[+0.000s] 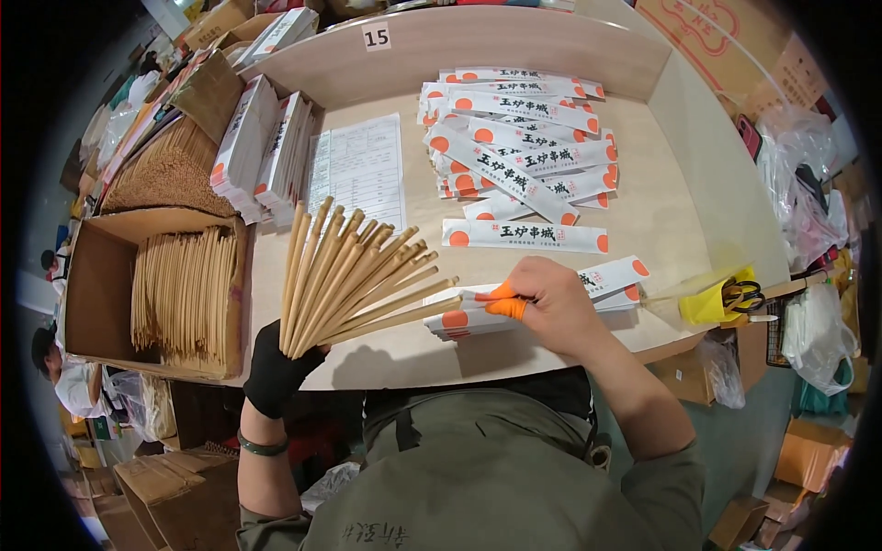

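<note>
My left hand [280, 372], in a black glove, is closed around the lower ends of a fanned bundle of wooden chopsticks [344, 275]. The sticks spread up and to the right. My right hand [559, 308], with orange covers on its fingertips, pinches the end of a white paper chopstick sleeve [472, 298]. One or two chopsticks from the bundle reach that end; whether their tips are inside cannot be made out. Beneath my right hand lies a stack of sleeves [456, 323] with orange dots. Farther back is a loose pile of similar sleeves [524, 156].
An open cardboard box [99, 248] of chopsticks stands at the left, with more sticks [175, 170] behind it. Sleeve stacks [241, 142] sit beside a printed sheet [363, 170]. Scissors [742, 296] rest in a yellow holder [703, 305] at the right edge. Raised panels [514, 37] border the table.
</note>
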The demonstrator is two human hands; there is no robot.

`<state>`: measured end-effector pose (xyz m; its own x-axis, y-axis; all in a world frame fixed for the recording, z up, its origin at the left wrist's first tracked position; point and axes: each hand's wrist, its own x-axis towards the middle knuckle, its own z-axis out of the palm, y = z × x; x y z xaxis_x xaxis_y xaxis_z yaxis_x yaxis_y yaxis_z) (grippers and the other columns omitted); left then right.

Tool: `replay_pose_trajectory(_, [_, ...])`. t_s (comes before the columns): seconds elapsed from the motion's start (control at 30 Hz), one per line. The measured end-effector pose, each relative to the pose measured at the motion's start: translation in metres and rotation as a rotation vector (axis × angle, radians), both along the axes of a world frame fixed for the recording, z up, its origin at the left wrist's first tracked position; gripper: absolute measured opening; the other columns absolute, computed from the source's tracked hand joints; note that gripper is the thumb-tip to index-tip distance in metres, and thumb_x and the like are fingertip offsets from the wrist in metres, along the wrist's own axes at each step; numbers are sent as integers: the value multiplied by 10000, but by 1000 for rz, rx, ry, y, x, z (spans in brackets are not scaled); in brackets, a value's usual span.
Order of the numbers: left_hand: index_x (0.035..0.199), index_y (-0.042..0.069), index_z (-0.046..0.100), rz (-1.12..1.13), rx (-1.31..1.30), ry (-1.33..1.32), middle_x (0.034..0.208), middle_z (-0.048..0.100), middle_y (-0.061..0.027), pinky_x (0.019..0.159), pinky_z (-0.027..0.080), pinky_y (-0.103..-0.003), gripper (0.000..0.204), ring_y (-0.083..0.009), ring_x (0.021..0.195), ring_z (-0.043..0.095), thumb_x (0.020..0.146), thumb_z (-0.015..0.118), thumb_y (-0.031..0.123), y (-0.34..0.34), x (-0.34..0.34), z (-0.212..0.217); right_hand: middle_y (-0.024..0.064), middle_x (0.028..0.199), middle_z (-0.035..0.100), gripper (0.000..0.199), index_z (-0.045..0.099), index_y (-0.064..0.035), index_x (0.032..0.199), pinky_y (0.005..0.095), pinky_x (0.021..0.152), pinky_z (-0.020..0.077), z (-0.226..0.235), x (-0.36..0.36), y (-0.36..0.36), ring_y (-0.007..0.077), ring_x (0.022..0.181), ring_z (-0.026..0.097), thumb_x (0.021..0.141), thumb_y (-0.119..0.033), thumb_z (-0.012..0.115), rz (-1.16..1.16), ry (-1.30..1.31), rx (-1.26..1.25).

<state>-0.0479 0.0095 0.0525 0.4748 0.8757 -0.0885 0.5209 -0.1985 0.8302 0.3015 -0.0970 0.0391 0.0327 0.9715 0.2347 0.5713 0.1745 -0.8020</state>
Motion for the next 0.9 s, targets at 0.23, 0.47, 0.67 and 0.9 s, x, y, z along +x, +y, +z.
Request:
replay_pose_trajectory(0.23, [953, -3, 643, 148, -48, -217, 829, 673, -62, 697, 523, -303, 234, -163, 773, 646, 766, 753, 85, 8, 20, -17, 35, 776, 568, 163, 665, -41, 837, 339, 616, 453, 3, -16, 14, 218, 736, 573, 723, -141, 726, 30, -456, 473])
replay_pose_trajectory(0.47, [1082, -10, 554, 270, -301, -923, 875, 555, -28, 689, 482, -243, 252, -120, 755, 551, 883, 632, 123, -11, 123, 1, 36, 736, 501, 83, 565, -57, 751, 330, 632, 441, 7, -45, 34, 215, 745, 538, 714, -116, 608, 115, -553, 548])
replay_pose_trajectory(0.67, [1069, -7, 603, 264, -244, -581, 779, 567, -10, 580, 426, -209, 263, -91, 725, 558, 874, 654, 162, -4, 82, -45, 70, 821, 534, 262, 618, 3, 902, 322, 621, 459, -25, -19, -15, 216, 753, 554, 658, -78, 673, 255, -713, 356])
replay_pose_trajectory(0.9, [941, -16, 678, 412, -88, -352, 722, 629, -21, 576, 466, -238, 150, -85, 646, 575, 832, 692, 86, -9, 60, -56, 59, 778, 537, 193, 616, -26, 838, 334, 632, 488, -30, -18, -12, 239, 726, 575, 693, -81, 731, 121, -352, 376])
